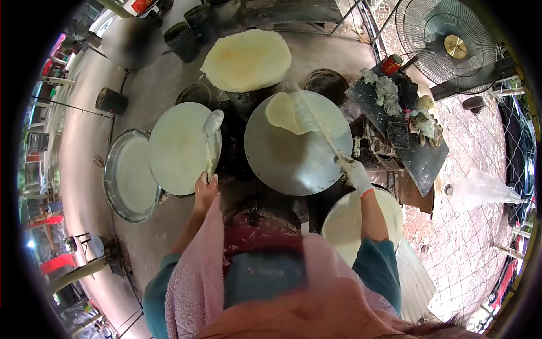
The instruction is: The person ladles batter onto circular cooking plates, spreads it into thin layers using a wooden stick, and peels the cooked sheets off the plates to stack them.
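Note:
My left hand [207, 189] is closed round the handle of a ladle [213, 123], whose bowl is over the pale round sheet [179, 152] on the left. My right hand [354, 171], in a whitish glove, grips a long thin stick [317, 125] that reaches across the round metal griddle [282, 161]. Pale batter [284, 113] covers part of the griddle's far side, next to the stick. The stick's far end is blurred. Left of the pale sheet is a metal basin [133, 175] of white liquid.
A large yellowish sheet [247, 59] lies beyond the griddle. Another pale round surface [344, 223] is under my right forearm. To the right are a dark board [420, 161] with crumpled scraps, a fan [451, 46] and wire fencing. Dark buckets [182, 42] stand at the back left.

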`<state>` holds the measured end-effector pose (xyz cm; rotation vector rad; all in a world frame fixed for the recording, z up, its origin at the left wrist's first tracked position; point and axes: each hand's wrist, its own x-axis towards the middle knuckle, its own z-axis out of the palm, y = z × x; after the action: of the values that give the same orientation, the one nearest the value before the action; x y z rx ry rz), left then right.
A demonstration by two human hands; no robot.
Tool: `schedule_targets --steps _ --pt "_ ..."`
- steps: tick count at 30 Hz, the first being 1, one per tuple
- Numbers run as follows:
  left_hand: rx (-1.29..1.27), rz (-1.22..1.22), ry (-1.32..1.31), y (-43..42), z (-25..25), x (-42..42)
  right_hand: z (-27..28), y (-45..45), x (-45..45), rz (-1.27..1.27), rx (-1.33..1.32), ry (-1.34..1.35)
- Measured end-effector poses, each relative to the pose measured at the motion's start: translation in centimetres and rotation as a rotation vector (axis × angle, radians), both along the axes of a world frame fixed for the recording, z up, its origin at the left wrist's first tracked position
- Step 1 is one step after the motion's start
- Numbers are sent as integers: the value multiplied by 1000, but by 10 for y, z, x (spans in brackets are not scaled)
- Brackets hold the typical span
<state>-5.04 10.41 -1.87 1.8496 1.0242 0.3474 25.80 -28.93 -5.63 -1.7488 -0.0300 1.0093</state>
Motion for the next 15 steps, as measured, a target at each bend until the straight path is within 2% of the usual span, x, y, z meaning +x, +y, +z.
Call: schedule_targets --steps 2,3,5,7,8,10,11,13,15 --pt "203 -132 32 10 -20 -13 26 18 -13 121 -38 106" --pt "311 -202 50 17 -46 -29 38 25 -25 185 -60 166" --pt "435 -291 77 22 -60 -40 48 22 -27 201 -83 169" --pt "405 -274 111 19 -51 -42 38 4 -15 190 -88 197" --pt "359 -240 130 17 -43 -42 5 -5 -4 116 179 69" --pt "142 -72 166 3 -1 -9 -26 3 24 -8 182 -117" --pt "155 -103 170 -1 14 6 -30 3 38 70 69 -213" --pt "184 -170 178 0 34 34 9 16 32 268 -13 16" --pt "340 -261 103 13 15 50 29 15 25 389 -55 149"
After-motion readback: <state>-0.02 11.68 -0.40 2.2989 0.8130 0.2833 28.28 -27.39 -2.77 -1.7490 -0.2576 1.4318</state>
